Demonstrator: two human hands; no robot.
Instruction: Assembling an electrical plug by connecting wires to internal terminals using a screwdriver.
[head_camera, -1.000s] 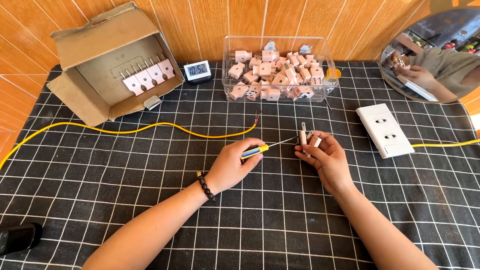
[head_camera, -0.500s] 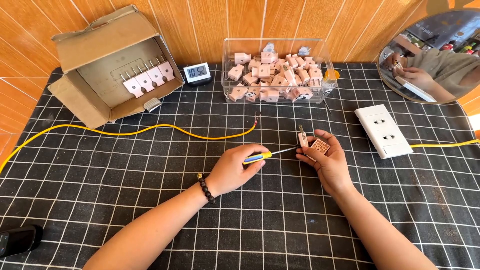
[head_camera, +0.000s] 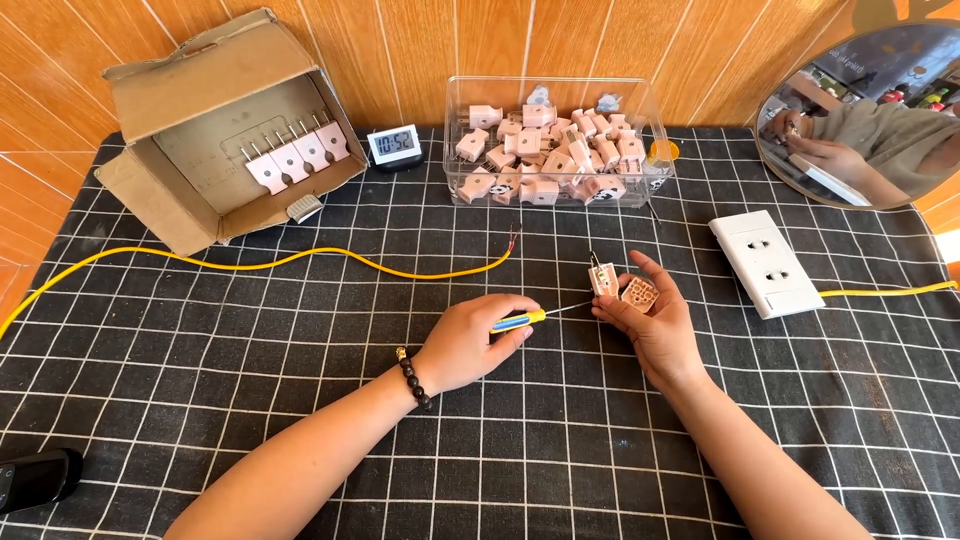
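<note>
Holding a small screwdriver (head_camera: 522, 320), your left hand (head_camera: 468, 342) is clenched round its handle, tip aimed at the pink plug (head_camera: 604, 279). Your right hand (head_camera: 655, 318) grips that plug, opened into two halves, above the cloth. Yellow wire (head_camera: 300, 260) lies unattached nearby; wiring and closing remain.

Left hand (head_camera: 468, 342): bare checked cloth all around | beyond it: thin yellow wire (head_camera: 250, 265) crosses | far beyond right hand (head_camera: 650, 318): clear plastic box of pink plugs (head_camera: 553, 140) blocks | right of it: white wall socket plate (head_camera: 767, 263), open strip between.
</note>
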